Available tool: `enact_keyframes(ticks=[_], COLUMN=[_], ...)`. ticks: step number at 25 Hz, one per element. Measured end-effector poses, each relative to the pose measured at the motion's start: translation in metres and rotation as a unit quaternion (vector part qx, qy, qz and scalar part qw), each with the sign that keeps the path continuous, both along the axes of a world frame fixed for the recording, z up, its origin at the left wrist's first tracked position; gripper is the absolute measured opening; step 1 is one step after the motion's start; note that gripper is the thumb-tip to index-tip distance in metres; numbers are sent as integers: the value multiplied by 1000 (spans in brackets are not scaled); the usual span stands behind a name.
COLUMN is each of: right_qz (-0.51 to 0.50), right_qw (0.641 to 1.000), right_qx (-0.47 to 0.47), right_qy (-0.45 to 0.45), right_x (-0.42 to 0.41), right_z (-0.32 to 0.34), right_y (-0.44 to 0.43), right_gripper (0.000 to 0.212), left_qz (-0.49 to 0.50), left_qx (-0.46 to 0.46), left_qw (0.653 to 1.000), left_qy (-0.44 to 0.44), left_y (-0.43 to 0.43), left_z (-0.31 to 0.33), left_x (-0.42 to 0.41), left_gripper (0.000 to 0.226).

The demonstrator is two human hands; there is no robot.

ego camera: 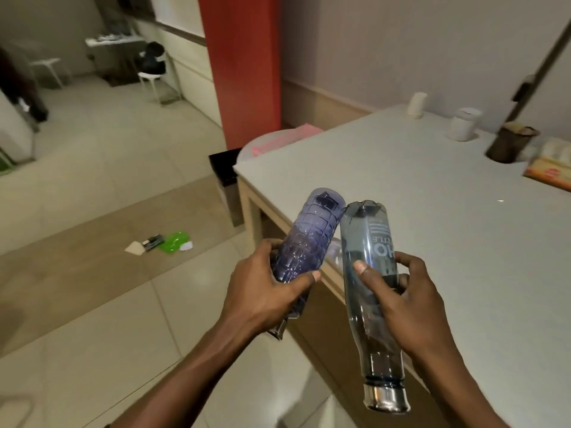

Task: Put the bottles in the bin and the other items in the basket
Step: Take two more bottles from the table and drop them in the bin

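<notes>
Both forearms enter from the lower edge, bare, angled up and inward. Left hand [265, 285] closed, fingers curled around a purple bottle [306, 236], thumb across its front. Right hand [398, 301] closed around a grey bottle [370, 291], thumb pressed flat on its near face, fingers wrapped behind. Hands level, side by side, close but apart.

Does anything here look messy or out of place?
Yes. A small litter pile lies on the floor left of the table: something green, paper scraps, a dark object. Both bottles, purple and grey, are held caps-down.
</notes>
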State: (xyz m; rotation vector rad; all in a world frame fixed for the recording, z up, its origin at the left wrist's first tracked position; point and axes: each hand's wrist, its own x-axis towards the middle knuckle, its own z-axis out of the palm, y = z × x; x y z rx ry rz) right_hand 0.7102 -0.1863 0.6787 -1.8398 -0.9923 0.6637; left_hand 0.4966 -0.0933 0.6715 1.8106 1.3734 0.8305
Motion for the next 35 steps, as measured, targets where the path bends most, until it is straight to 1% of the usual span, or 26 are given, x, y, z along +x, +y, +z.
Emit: enact_keyframes(ticks=[2,3,5,7,11,14,16,21,23,26,28,30,32,35], right_qz=[34,50,84,123,184,210,220,274,277,267,271,262,242,194], right_qw=[999,999,996,991,977,969,966,949,952,956,953,954,957,965], right_qx=[-13,-14,-15,-38,-97,-116,-116,-126,-111,-118,-133,-141,-154,-170], right_qy=[0,2,17,27,39,67,76,96,62,30,29,33,39,53], right_x=[-39,-57,-86,-111,-151,-180,-202,-253,-270,-297,-315,-331,-347,-380], right_z=[-7,-11,-20,-35,-65,-87,-101,-117,-122,-129,-136,-143,-148,-143], right_y=[33,48,71,99,170,231,281,394,428,488,529,569,608,667], right_gripper=[94,93,85,79,70,72,76,73,73,75,77,79,75,73], left_qz=[30,43,76,113,168,205,236,302,311,321,312,301,278,230], left_qx=[-20,-29,-49,-75,-131,-157,-167,-164,-153,-160,-157,-171,-188,-178], left_qw=[999,999,996,991,977,966,957,937,935,931,934,935,939,953], left_qy=[-5,-6,-7,-9,1,19,22,59,74,64,72,75,73,80], left_y=[16,24,35,54,103,145,183,272,302,352,389,430,476,553], left_z=[-12,-18,-30,-44,-74,-91,-99,-100,-98,-100,-109,-117,-124,-128], left_x=[-43,-63,-93,-121,-160,-183,-200,-249,-266,-290,-306,-323,-345,-384], left_gripper=[77,75,72,68,68,71,73,71,71,69,69,75,80,81])
